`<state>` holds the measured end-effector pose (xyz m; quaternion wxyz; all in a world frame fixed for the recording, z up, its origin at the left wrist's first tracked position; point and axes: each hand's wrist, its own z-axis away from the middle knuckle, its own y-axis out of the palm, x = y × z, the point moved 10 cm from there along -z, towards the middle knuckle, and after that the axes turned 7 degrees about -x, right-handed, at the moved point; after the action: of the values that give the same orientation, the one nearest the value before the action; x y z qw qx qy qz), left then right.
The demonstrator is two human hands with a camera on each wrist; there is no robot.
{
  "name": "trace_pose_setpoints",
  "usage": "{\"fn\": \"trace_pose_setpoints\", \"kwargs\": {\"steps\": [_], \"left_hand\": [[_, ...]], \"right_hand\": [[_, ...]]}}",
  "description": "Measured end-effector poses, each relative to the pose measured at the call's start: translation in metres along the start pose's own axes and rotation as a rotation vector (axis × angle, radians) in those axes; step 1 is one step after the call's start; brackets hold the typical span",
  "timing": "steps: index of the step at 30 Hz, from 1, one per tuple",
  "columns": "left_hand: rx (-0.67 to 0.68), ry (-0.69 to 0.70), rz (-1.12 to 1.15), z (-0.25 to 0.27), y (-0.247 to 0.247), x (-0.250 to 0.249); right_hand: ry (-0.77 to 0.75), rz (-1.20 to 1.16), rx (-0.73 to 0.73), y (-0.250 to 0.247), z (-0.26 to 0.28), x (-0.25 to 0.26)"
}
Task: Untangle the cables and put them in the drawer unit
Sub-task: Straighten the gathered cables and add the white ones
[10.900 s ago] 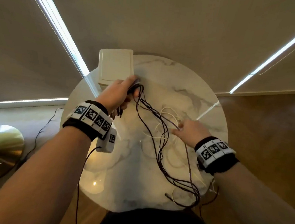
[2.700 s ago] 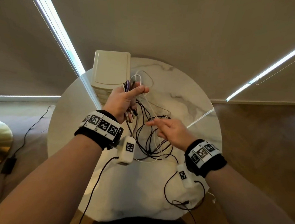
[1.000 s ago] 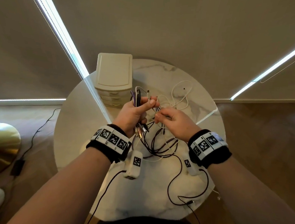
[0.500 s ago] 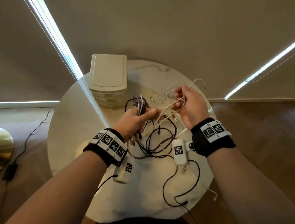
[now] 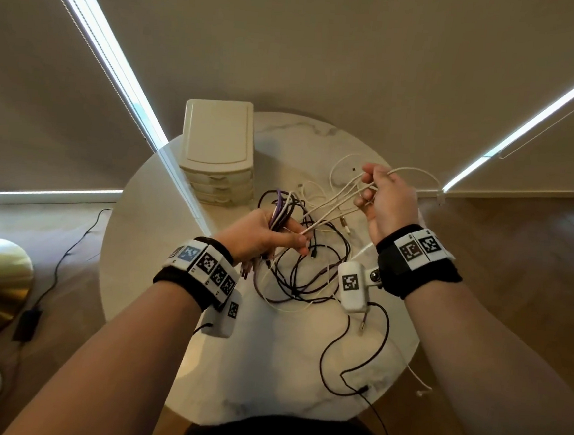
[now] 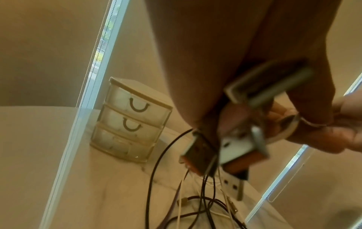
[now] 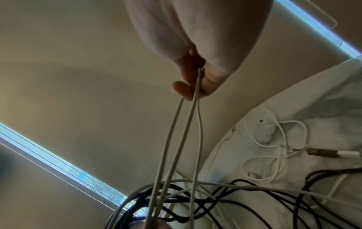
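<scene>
Pinching white cable strands (image 5: 344, 191) in its raised grip, the right hand (image 5: 388, 203) draws them taut toward the left hand (image 5: 263, 236), whose grip clutches bunched dark and purple cables (image 5: 281, 210) above the marble desk (image 5: 266, 370), near the closed drawer unit (image 5: 216, 153).

Plugs in left hand (image 6: 245, 86): blurred in the left wrist view, type unreadable.
Left palm: hidden behind the purple cable bundle (image 5: 279, 210) in the head view.
White cables (image 7: 176, 139): upper ends vanish inside the right hand (image 7: 195, 46); lower ends cut off by the frame's bottom.
Drawer unit (image 6: 129, 120): contents indistinct behind cloudy fronts.
</scene>
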<state>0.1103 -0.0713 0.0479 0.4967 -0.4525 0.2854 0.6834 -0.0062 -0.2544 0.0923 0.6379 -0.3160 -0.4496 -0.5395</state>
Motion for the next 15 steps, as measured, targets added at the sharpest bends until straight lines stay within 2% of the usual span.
{"fn": "trace_pose_setpoints", "kwargs": {"steps": [3,6,8,10,12,15], "left_hand": [[-0.065,-0.015,0.038,0.0,-0.009,-0.003],[-0.09,-0.093,0.35,-0.002,-0.01,0.002],[-0.076,-0.096,0.4,-0.002,-0.006,0.0],[-0.053,-0.104,0.405,-0.001,-0.001,-0.003],[-0.073,-0.136,0.436,-0.001,-0.002,-0.003],[-0.103,-0.174,0.595,-0.002,-0.008,0.001]], "right_hand": [[0.029,0.04,0.042,0.002,-0.004,-0.008],[0.169,0.209,0.275,0.02,0.012,-0.036],[0.216,0.228,0.433,0.034,0.032,-0.05],[0.195,0.268,0.574,0.049,0.051,-0.055],[0.1,0.35,0.641,0.059,0.06,-0.055],[-0.01,0.405,0.579,0.056,0.061,-0.051]]}}
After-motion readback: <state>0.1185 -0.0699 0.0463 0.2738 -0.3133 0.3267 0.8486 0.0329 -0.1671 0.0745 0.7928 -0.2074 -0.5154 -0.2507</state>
